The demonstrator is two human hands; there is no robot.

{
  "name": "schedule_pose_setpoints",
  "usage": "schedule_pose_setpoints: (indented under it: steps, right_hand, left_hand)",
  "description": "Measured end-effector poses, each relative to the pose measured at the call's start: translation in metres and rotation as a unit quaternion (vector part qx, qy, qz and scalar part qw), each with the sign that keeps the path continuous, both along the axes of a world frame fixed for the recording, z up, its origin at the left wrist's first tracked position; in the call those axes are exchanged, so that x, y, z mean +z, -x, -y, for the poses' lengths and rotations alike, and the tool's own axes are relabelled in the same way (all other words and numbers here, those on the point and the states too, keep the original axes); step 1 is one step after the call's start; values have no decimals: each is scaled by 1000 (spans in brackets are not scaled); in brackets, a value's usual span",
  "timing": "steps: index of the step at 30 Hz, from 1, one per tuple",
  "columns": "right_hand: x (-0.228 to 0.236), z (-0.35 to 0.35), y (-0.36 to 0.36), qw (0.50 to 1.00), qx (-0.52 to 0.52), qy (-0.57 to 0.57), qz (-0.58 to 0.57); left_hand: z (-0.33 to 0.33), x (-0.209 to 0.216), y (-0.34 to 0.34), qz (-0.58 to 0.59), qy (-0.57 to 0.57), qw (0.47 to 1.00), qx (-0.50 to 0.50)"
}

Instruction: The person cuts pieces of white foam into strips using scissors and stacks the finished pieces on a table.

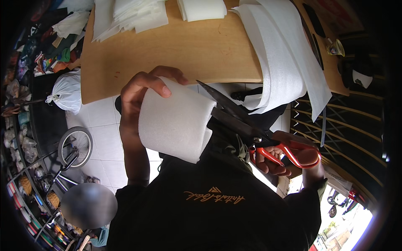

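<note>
A folded piece of white foam sheet point(173, 119) is gripped by my left hand point(146, 85), thumb on the near face and fingers behind its upper edge. My right hand point(289, 157) holds scissors point(256, 140) with red handles and dark blades. The blades stand apart and point up and left. Their lower blade meets the foam's right edge, where a cut or notch shows; the upper blade lies just beyond that edge. Both hands are held in front of my chest, near the table's front edge.
The wooden table point(176, 50) bears stacked foam sheets point(138, 16), a smaller foam pile point(203, 10) and long foam sheets point(276, 54) draping over its front edge. At left are a white tied bag point(67, 92), a bicycle wheel point(75, 146) and loaded shelves. A cup point(335, 48) stands at right.
</note>
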State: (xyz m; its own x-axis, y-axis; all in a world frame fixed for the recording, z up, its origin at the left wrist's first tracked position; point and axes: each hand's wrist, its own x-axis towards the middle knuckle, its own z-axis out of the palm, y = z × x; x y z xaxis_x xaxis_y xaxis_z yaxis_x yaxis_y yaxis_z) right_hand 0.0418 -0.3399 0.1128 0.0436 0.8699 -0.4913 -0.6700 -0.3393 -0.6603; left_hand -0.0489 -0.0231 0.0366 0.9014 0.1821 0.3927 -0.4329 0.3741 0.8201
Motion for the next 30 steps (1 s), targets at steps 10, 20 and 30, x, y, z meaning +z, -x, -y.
schedule_pose_setpoints:
  steps: [10,20,30]
  right_hand:
    - [4,13,-7,1000,5,24,-11]
    - [-2,21,-9,992,-17,49,-118]
    - [-36,28,-25,947,89,-19,-307]
  left_hand:
    - [-3,10,2,-14,-13,1000,-22]
    - [1,17,4,-36,-38,999,12]
    - [4,22,5,-61,26,998,3]
